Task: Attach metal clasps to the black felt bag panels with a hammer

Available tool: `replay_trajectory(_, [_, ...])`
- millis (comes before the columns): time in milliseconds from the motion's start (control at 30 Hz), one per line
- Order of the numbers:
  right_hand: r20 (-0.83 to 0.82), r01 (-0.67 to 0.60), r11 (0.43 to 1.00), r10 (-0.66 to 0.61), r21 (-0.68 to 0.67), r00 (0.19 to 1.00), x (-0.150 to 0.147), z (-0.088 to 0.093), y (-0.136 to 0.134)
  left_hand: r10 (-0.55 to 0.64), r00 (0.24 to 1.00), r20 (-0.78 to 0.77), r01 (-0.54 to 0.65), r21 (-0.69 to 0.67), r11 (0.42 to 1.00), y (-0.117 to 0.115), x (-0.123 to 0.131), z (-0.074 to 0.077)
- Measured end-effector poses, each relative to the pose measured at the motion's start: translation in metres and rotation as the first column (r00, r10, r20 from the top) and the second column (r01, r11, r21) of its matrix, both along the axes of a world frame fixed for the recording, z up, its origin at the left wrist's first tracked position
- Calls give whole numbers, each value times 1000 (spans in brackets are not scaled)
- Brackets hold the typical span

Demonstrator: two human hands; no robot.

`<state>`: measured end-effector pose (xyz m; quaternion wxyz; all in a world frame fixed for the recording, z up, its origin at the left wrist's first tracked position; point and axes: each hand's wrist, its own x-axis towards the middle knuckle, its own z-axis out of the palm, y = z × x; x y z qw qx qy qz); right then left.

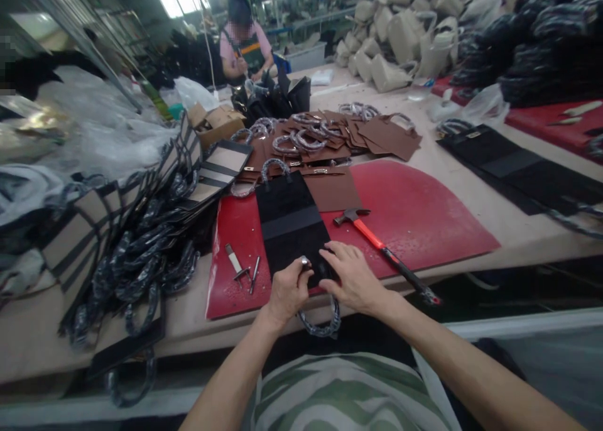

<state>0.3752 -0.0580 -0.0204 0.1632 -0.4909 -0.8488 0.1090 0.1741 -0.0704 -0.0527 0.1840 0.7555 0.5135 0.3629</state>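
Note:
A black bag panel (294, 220) lies lengthwise before me, with a plastic-wrapped handle at its far end and another wrapped handle (321, 321) at its near end, over the table edge. My left hand (288, 293) is closed at the panel's near end, around a short metal rod (305, 262) whose shiny round end shows; the rest is hidden in the fingers. Opposite it, my right hand (351, 274) rests on the panel with fingers apart, holding nothing. A claw hammer (377, 239) with an orange and black handle lies to the right.
Under the panel is a red mat (414, 198), with a thin metal rod (255, 274) and a white-handled tool (235, 261) at left. Brown panels (325, 136) are heaped behind. Black pieces with wrapped handles (141, 249) crowd the left. A co-worker (245, 44) sits across the table.

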Motion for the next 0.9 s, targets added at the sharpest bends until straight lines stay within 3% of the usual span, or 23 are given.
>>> replay_trajectory(100, [21,20,998,-19,-53,1000,-16,-19,-7,-62,998,-7,62,-2,998,-1,2,-1])
replay_trajectory(167, [19,36,998,-35,-58,999,-18,-25,-8,-26,994,104,32,-57,998,1,4,1])
replay_trajectory(233, [12,34,998,-34,-59,999,-16,-27,-8,158,924,350,-105,-166,981,6,2,8])
replay_trajectory(300, [10,32,998,-31,-59,999,-14,-25,-8,356,762,542,-221,-299,928,12,-7,19])
replay_trajectory(333, [11,32,998,-32,-58,999,-14,-24,-8,420,703,575,-255,-347,902,15,-16,27])
replay_trajectory(367, [13,32,998,-32,-58,999,-13,-23,-8,460,692,556,-280,-379,882,17,-28,35])
replay_trajectory(433, [19,33,998,-32,-50,999,-13,-22,-8,532,754,386,-377,-409,831,19,-59,50])
replay_trajectory(533, [25,29,999,-28,-20,999,-14,-24,-7,594,799,-92,-585,-346,734,15,-110,69])
replay_trajectory(667, [14,26,998,-27,52,1000,-14,-32,-4,452,638,-623,-721,-276,636,5,-160,77])
replay_trajectory(767, [7,18,995,-19,100,1000,-15,-37,0,362,514,-777,-795,-275,540,0,-180,72])
replay_trajectory(900, [14,9,990,-12,141,1000,-16,-39,2,352,467,-811,-835,-274,478,-9,-189,61])
